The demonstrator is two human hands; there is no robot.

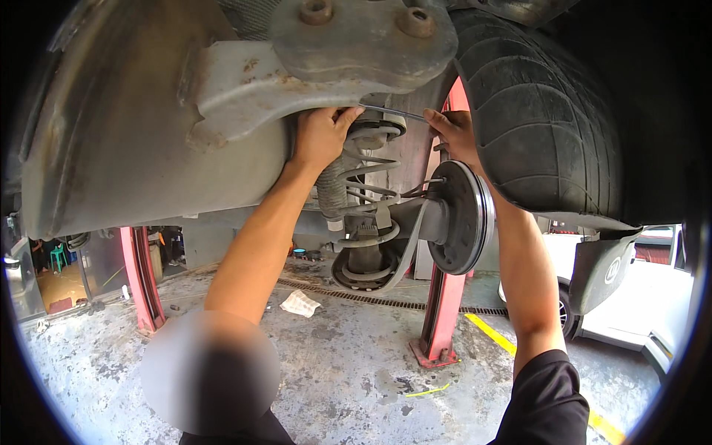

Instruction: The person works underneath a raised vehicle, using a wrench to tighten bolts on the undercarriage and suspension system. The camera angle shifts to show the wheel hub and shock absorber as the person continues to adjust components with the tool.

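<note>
Raised up under a vehicle, my left hand (319, 139) is closed at the near end of a thin metal rod (393, 112), just below a rusty grey bracket (245, 93); some fingertips are hidden. My right hand (456, 133) grips the rod's other end beside the black tyre-like wheel-well surface (541, 126). Between my arms hang a coil spring (367, 233), a ribbed dust boot (332, 185) and a round hub drum (460, 215).
Red lift posts (437, 319) (137, 274) stand either side. A floor drain grate (356, 297) crosses the stained floor, with a pale cloth (300, 302) nearby. A white car (630, 297) is parked at right; a green stool (58, 256) stands far left.
</note>
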